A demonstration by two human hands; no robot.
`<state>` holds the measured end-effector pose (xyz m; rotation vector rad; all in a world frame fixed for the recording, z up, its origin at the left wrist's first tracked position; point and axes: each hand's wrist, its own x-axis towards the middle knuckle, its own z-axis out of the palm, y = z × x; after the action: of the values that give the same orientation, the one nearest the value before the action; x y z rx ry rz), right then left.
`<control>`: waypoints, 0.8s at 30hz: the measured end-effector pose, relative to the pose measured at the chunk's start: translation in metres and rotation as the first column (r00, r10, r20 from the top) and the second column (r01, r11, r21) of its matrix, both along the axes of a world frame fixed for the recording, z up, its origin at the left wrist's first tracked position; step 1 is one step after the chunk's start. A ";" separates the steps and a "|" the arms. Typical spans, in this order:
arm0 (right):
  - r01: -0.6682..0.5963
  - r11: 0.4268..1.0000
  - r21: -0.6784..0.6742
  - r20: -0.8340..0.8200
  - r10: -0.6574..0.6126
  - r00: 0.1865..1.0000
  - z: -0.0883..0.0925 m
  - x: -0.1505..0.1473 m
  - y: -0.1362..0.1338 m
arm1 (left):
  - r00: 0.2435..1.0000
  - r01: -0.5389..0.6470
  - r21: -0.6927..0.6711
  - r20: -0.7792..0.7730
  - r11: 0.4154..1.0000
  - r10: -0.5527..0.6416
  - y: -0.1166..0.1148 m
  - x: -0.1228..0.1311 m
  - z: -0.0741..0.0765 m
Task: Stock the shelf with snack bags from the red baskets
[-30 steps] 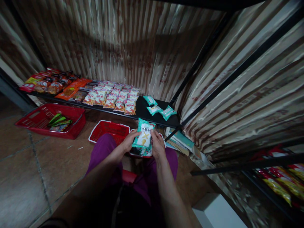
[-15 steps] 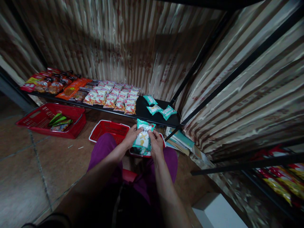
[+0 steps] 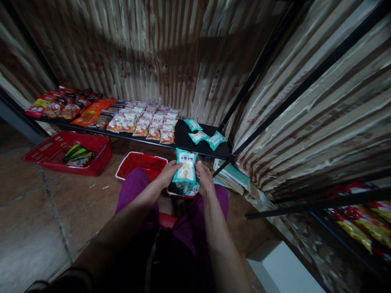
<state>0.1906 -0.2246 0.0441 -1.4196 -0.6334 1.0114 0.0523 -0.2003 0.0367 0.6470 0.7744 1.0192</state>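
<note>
A teal and white snack bag [image 3: 186,167] is held upright above the basket between my knees, its printed front facing me. My left hand [image 3: 170,172] is closed on the bag's left edge, thumb across the front. At the right edge, my right hand [image 3: 205,176] is curled against the bag, its fingertips partly hidden. Below it, more teal snack bags [image 3: 193,189] lie in the basket. Ahead, three teal bags [image 3: 217,140] rest loosely on the right end of the black shelf [image 3: 183,140].
Rows of white and orange snack bags [image 3: 152,121] and orange-red packets [image 3: 71,108] line the shelf. A red basket [image 3: 104,156] with green packets stands left; a second red basket [image 3: 143,162] is by my left knee. Slanting black bars [image 3: 259,142] and a white box [image 3: 287,268] are right.
The snack bag has turned to show its front more squarely. My right thumb has moved off its front to the right edge. My left hand keeps its hold.
</note>
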 end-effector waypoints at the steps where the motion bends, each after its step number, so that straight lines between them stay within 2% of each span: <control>1: -0.029 0.999 -0.038 -0.022 0.029 0.999 0.001 0.001 -0.004 | 0.999 -0.037 -0.020 0.011 0.999 0.037 0.003 0.000 0.000; 3: -0.110 0.990 -0.093 -0.107 0.100 0.989 0.000 0.001 -0.011 | 0.994 -0.104 -0.054 0.011 0.993 0.105 0.009 0.001 0.000; 7: -0.231 0.973 -0.028 -0.210 0.220 0.953 -0.006 -0.002 -0.019 | 0.986 -0.167 -0.078 -0.017 0.983 0.167 0.017 0.004 -0.001; 16: -0.114 0.990 0.081 -0.289 0.133 0.948 -0.020 -0.008 -0.016 | 0.982 -0.188 -0.125 -0.054 0.974 0.183 0.020 0.007 0.000; 22: -0.100 0.988 0.115 -0.317 0.132 0.939 -0.020 -0.008 -0.021 | 0.988 -0.152 -0.170 -0.048 0.974 0.146 0.023 0.010 -0.001; 24: -0.121 0.989 0.088 -0.303 0.142 0.942 -0.019 -0.004 -0.023 | 0.989 -0.148 -0.154 -0.036 0.977 0.144 0.020 0.008 -0.003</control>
<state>0.1868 -0.2474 0.0255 -1.1384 -0.5302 1.2758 0.0606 -0.1805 0.0339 0.4732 0.9248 1.0734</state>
